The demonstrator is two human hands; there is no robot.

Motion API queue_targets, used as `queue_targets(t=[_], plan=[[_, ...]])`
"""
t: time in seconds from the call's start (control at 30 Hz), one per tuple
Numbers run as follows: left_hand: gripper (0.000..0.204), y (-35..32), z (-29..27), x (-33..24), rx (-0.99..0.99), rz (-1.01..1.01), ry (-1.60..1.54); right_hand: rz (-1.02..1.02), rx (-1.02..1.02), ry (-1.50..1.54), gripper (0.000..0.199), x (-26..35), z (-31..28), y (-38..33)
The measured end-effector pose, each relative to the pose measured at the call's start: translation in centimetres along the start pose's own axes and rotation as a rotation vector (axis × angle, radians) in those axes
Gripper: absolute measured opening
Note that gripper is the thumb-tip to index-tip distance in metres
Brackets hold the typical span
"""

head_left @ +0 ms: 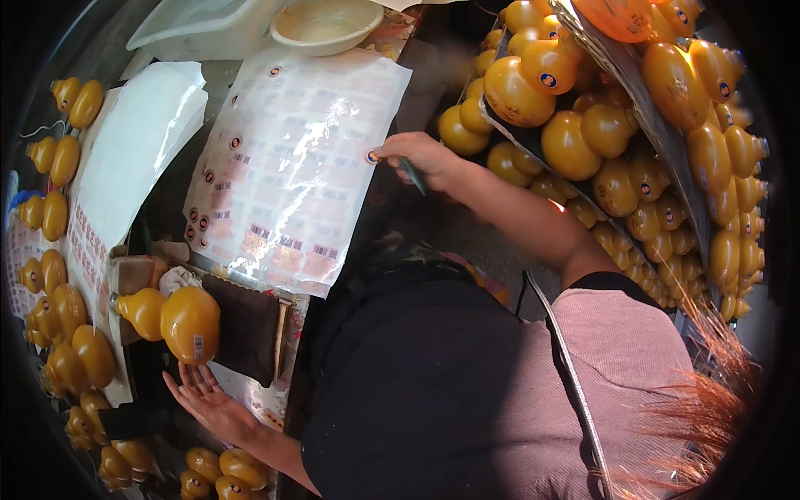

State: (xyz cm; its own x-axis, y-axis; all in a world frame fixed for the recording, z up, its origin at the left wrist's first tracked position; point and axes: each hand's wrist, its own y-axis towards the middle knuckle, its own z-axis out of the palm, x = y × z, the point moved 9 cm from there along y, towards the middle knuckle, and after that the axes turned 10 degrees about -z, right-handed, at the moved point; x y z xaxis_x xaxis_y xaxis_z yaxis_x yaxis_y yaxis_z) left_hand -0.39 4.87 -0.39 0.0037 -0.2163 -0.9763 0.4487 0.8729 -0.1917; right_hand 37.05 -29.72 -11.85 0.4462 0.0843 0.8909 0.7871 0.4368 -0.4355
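Note:
A yellow gourd-shaped bottle (190, 325) with a small barcode label lies on its side at the lower left, beside a dark flat pad (243, 327). My left hand (215, 406) is palm up with fingers spread at the bottle's rounded side; whether they touch it I cannot tell. At the right edge of a glossy label sheet (292, 167), my right hand (417, 157) pinches a small round sticker (372, 157) between thumb and finger. A thin green tool (412, 177) sticks out of the same hand; its kind is unclear. Several round stickers and barcode labels remain on the sheet.
White paper sheets (137, 142) lie left of the label sheet. A cream bowl (325, 25) and a white plastic tray (196, 29) stand at the far side. Several gourd bottles line the left edge (54, 221), and many fill the cardboard-divided stacks (575, 142) at right.

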Motion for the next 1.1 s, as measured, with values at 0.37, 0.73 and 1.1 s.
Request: queue_targets(t=[0.37,0.73,1.1], plan=[[0.058,2.3,-0.3,-1.0,0.059,0.066,-0.007,-0.055,0.046,-0.120,0.015,3.7,2.0,-3.9],[0.048,6.7,1.9,-1.8,0.050,-0.055,-0.110,-0.435,0.730,-0.253,0.021,12.2,32.3,-4.4],[0.050,7.7,3.8,-2.3,0.083,-0.049,-0.313,-0.565,0.969,-0.341,0.018,9.7,41.8,-4.9]])
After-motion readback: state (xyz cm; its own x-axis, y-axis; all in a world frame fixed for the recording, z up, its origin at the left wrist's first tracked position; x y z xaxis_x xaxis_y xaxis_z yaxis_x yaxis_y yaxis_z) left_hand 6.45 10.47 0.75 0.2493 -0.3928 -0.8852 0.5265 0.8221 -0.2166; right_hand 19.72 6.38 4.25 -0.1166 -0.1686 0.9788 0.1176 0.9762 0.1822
